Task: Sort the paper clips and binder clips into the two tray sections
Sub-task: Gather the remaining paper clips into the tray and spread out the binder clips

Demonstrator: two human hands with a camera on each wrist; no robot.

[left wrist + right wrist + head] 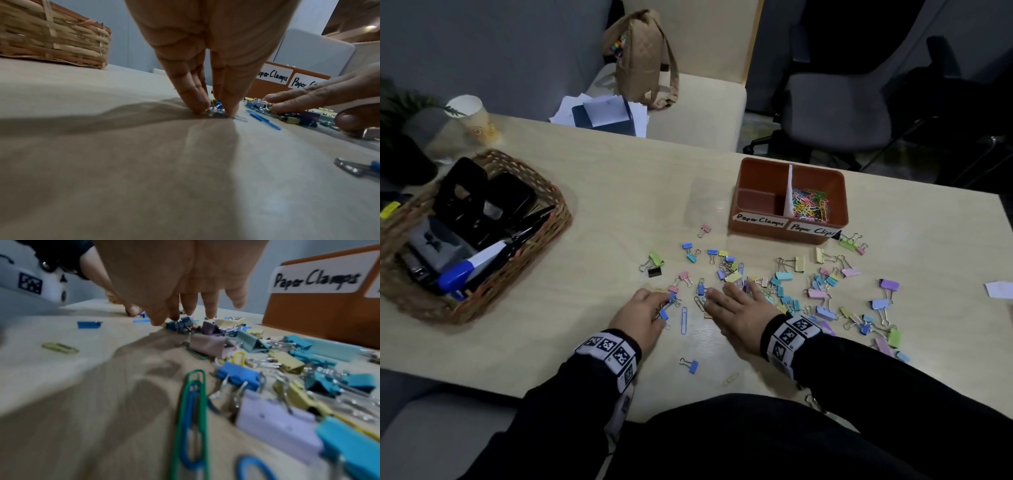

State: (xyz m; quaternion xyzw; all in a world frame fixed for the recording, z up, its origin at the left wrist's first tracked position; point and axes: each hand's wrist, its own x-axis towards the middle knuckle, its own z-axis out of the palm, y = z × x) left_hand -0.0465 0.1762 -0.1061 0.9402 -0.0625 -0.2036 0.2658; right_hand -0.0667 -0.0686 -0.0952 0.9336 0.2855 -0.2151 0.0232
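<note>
Pastel binder clips [822,291] lie scattered over the wooden table, mixed with a few paper clips. An orange tray [839,205] stands behind them. Its left section, labelled Paper Clamps [758,219], is bare; its right section holds coloured paper clips [810,204]. My left hand [662,308] pinches a small blue binder clip [218,109] against the table. My right hand [726,301] lies open, its straight fingers [209,305] touching the clips in the middle of the pile. A long blue paper clip [683,320] lies between the hands.
A wicker basket [524,164] with a hole punch, stapler and pens stands at the left. A paper cup [472,116] is at the far left corner. One blue binder clip [690,365] lies near the front edge. A white paper scrap [1000,289] lies at the right.
</note>
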